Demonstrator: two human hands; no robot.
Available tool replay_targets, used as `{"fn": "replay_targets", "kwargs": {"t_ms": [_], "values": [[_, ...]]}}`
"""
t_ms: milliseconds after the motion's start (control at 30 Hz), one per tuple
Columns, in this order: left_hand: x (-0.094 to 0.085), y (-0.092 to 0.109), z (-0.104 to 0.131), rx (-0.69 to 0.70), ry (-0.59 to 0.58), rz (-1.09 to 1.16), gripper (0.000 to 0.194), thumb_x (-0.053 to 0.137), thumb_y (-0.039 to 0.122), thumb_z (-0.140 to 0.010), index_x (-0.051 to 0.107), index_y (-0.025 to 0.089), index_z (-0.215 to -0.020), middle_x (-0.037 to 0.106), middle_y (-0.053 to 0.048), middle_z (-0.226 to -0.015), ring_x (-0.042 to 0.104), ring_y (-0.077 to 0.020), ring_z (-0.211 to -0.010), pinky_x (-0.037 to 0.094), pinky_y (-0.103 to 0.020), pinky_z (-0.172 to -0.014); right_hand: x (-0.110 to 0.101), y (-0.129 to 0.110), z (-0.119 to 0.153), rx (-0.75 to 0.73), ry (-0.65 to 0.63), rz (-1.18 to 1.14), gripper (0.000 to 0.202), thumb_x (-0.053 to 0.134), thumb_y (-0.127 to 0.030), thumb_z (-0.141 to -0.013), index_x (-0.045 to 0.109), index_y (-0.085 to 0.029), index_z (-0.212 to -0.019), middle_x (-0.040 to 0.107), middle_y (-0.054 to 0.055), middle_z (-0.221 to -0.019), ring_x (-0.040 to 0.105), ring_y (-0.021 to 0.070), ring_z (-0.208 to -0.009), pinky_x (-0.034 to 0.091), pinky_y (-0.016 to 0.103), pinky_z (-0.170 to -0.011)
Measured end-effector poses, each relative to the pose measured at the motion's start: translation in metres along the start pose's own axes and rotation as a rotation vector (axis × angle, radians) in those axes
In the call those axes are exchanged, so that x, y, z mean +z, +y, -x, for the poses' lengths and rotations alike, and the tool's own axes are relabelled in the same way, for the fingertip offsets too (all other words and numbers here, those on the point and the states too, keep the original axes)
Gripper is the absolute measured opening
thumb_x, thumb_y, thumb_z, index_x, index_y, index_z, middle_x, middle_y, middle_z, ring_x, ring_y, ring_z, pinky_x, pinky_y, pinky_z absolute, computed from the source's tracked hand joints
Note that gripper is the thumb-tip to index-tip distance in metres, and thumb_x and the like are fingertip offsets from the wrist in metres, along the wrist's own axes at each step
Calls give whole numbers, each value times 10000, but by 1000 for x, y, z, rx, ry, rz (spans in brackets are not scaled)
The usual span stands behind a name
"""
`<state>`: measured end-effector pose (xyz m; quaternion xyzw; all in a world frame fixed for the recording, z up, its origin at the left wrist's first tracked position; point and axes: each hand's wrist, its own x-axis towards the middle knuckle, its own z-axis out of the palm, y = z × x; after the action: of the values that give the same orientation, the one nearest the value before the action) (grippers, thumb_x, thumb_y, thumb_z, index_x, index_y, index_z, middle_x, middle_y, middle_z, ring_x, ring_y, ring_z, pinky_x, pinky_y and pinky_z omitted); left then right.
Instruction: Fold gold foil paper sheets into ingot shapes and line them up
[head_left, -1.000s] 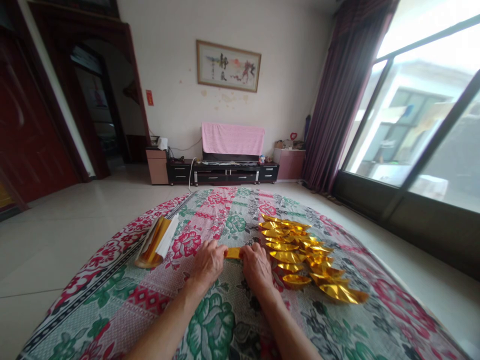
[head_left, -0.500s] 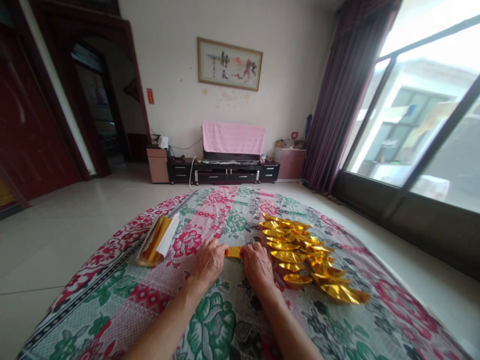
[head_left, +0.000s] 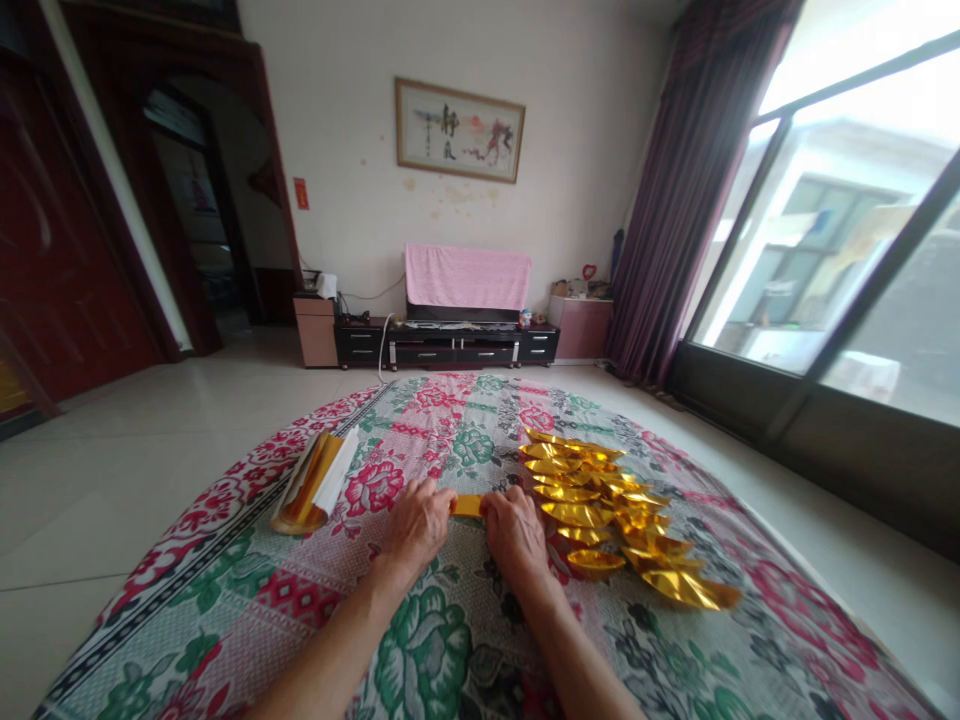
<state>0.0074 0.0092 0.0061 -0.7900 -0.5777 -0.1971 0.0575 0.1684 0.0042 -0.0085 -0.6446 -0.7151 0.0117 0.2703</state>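
One gold strip (head_left: 469, 505) lies between the person's two hands, over the middle of the cloth-covered counter (head_left: 427, 650). The left hand (head_left: 420, 522) grasps one end of it and the right hand (head_left: 514, 525) the other, both with fingers curled in; the fingertips and the strip's ends are hidden. The two forearms (head_left: 337, 632) are cut off at the bottom edge.

Just beside the right hand sit folded gold pieces (head_left: 596, 563), boat-shaped, in two rough columns. At least a dozen can be made out, but they overlap too closely for an exact count. To the left, well apart from the left hand, lies one bundle of gold and white sheets (head_left: 319, 480), its number of sheets impossible to tell.

Beyond, one pink cloth (head_left: 467, 275) mostly hides a dark object above a black cabinet (head_left: 454, 355). On the wall hangs one framed picture (head_left: 460, 130) with the character 静 legible; its smaller writing is not. One red slip (head_left: 301, 193) bears marks too small to read. One purple curtain (head_left: 675, 200) runs out of view at the top.
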Motion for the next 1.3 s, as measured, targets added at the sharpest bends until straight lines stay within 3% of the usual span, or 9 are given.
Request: {"fn": "replay_targets", "kwargs": {"t_ms": [867, 1133, 1300], "values": [[0, 3, 0, -36, -14, 41, 314, 349, 213, -882, 663, 219, -872, 551, -64, -820, 481, -180, -842, 366, -285, -777, -5, -3, -1, -31, -1, 43, 269, 398, -238, -900, 644, -237, -792, 520, 43, -902, 430, 158, -791, 310, 246, -662], [12, -14, -4, -10, 10, 212, 303, 389, 200, -869, 688, 249, -881, 563, -35, -829, 498, -145, -835, 373, -250, -778, -8, -4, -1, -26, -15, 24, 222, 442, -180, -865, 641, -235, -784, 525, 42, -895, 429, 166, -820, 302, 246, -646], [9, -17, -4, 18, -21, 224, 304, 388, 219, -879, 690, 252, -867, 557, -29, -826, 501, -139, -831, 372, -248, -778, -6, -4, -2, -33, -7, 35, 213, 457, -186, -857, 647, -244, -781, 525, 42, -896, 435, 168, -836, 291, 242, -613]]}}
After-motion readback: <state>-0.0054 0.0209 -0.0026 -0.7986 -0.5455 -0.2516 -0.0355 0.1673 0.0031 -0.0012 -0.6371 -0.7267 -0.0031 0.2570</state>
